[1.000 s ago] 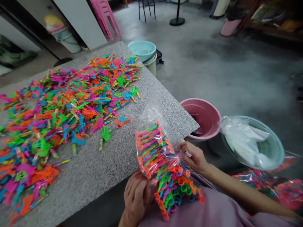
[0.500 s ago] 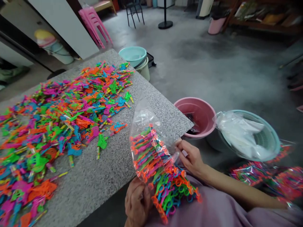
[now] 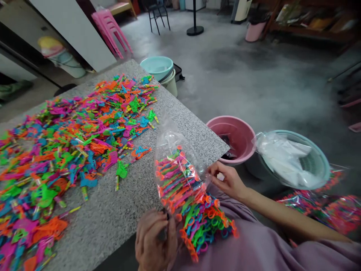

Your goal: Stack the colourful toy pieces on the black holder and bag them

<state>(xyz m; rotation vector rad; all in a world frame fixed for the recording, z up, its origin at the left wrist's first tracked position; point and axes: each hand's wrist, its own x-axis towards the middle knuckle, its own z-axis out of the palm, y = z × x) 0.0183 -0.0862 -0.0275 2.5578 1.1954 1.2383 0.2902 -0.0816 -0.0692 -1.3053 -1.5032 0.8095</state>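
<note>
A clear plastic bag (image 3: 170, 133) leans from the tabletop over the table's edge onto my lap. Rows of small plastic toys (image 3: 180, 175) in orange, green, pink and blue fill it, and their ring-shaped ends (image 3: 210, 226) stick out of the mouth near me. My right hand (image 3: 229, 180) pinches the bag's right edge between thumb and fingers. On the other side, my left hand (image 3: 155, 239) has its fingers closed at the bag's left edge, by the mouth. The thin film there is hard to make out.
A big heap of loose toys (image 3: 84, 131) covers the left of the speckled table (image 3: 118, 210). Beyond the table's right corner stand a pink tub (image 3: 248, 130) and a green basket (image 3: 324, 165) with clear bags. Filled bags (image 3: 341, 212) lie on the floor at right.
My left hand has shifted left and slightly up, its fingers now at the bag's left edge. The right hand has moved slightly left and up, still on the bag.
</note>
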